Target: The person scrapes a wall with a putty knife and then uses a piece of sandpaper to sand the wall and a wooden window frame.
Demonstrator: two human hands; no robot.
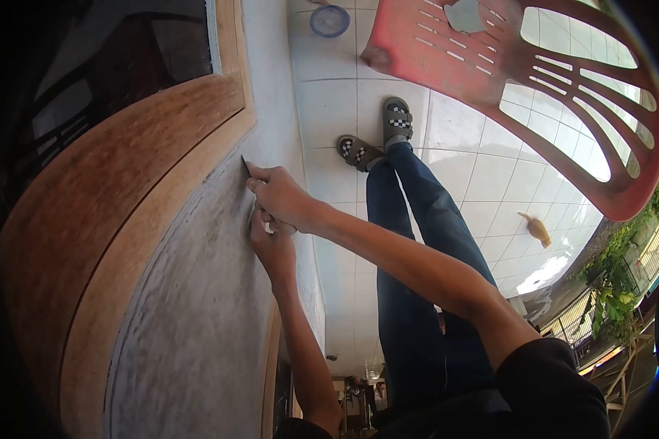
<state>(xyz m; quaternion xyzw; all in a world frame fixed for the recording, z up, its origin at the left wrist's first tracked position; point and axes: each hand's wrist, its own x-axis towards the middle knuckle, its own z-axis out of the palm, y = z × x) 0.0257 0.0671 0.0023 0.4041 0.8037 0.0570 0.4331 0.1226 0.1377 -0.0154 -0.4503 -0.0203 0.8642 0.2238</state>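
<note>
My right hand (284,199) is closed around a tool with a thin, dark, pointed blade (244,165), which looks like a scraper. Its tip touches the grey wall (198,293) close to the edge of the wooden frame (146,271). Directly below, my left hand (272,247) has its fingers curled up against the right hand. What lies inside the left fingers is hidden. Most of the tool's handle is covered by the hands. Dark streaks and smudges mark the wall along the frame.
A red plastic chair (447,69) stands on the white tiled floor (454,175), with a grey-green piece (465,16) on its seat. A blue-rimmed round container (329,22) is near the wall. An orange cat (538,230) is on the tiles. Dark glass (124,58) adjoins the frame.
</note>
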